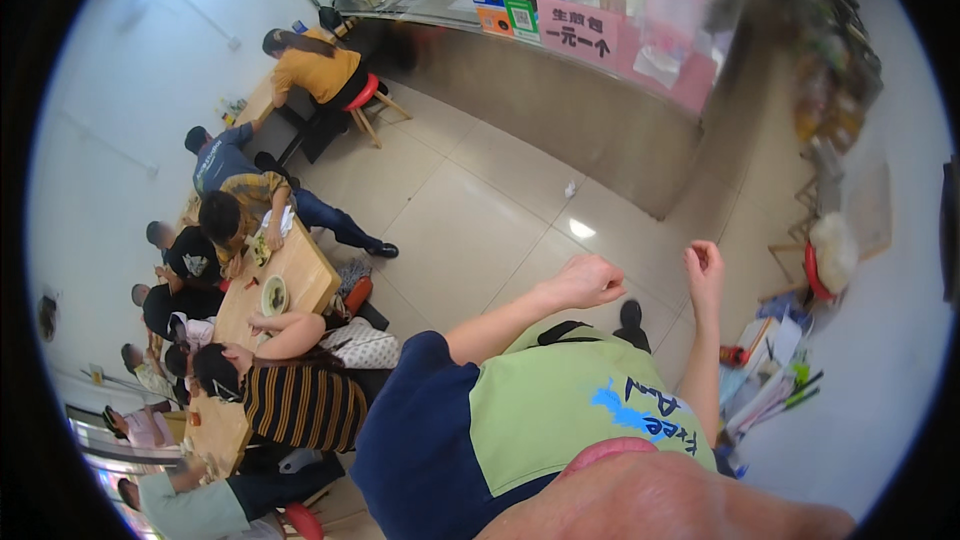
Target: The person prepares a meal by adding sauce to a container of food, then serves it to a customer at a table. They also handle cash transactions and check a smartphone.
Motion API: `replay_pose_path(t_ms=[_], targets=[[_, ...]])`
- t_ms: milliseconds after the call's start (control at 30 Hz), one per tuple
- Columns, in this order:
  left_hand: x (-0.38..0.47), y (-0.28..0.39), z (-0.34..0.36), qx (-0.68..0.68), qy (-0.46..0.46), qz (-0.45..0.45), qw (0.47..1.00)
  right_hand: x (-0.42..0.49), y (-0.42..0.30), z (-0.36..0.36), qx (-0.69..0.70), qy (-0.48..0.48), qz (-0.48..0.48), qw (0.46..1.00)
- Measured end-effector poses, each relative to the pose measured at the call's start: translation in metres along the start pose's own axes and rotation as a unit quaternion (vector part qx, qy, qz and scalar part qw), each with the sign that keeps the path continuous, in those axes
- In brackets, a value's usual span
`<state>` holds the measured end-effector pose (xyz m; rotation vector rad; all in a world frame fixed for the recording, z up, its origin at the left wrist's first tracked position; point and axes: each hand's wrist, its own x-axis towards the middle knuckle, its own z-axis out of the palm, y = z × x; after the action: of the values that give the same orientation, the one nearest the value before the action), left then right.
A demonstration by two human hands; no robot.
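My left hand point(591, 281) is held out over the tiled floor point(480, 202), its fingers loosely curled and nothing visible in them. Farther right, my right hand point(705, 262) is raised with bent fingers, also without a visible object. The two hands are apart and touch nothing. Below them are my green and navy shirt point(555, 405) and one dark shoe point(631, 315). Ahead stands a serving counter point(525, 82) with a glass front, a pink sign point(577, 30) bearing writing and printed code cards point(502, 11).
Diners sit left along wooden tables point(311, 262), one with a bowl point(275, 295). A red-topped stool point(364, 94) is under a person in yellow. Right, by the wall, are another red stool point(817, 270) and piled papers point(765, 360). Crumpled tissue point(570, 189) lies on the floor.
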<state>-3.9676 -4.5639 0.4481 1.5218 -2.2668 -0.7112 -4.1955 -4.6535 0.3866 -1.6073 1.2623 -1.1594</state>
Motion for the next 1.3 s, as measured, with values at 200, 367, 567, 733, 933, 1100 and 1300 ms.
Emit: replay_pose_path(t_ms=[200,367,567,733,933,1100,1300], targets=[[0.090,-0.173,0.077,-0.285,0.233,-0.273,0.889,0.151,0.024,0.042,-0.119,-0.157,-0.048,0.979],[-0.106,-0.293,0.239,-0.548,0.378,-0.563,0.490,0.256,0.002,0.121,-0.081,-0.313,-0.082,0.943],[-0.142,-0.244,0.196,-0.537,0.500,-0.642,0.221,0.330,0.012,0.255,-0.116,-0.447,-0.151,0.874],[-0.109,-0.346,0.174,-0.567,0.484,-0.636,0.200,0.363,-0.012,0.421,-0.093,-0.520,-0.204,0.824],[-0.077,-0.563,0.005,-0.572,0.503,-0.539,0.359,0.415,-0.079,0.571,-0.071,-0.564,-0.180,0.803],[-0.042,-0.697,-0.151,-0.544,0.469,-0.551,0.425,0.460,-0.087,0.632,-0.089,-0.578,-0.135,0.800],[0.005,-0.830,-0.213,-0.452,0.404,-0.623,0.494,0.545,-0.094,0.713,-0.065,-0.526,-0.111,0.841]])
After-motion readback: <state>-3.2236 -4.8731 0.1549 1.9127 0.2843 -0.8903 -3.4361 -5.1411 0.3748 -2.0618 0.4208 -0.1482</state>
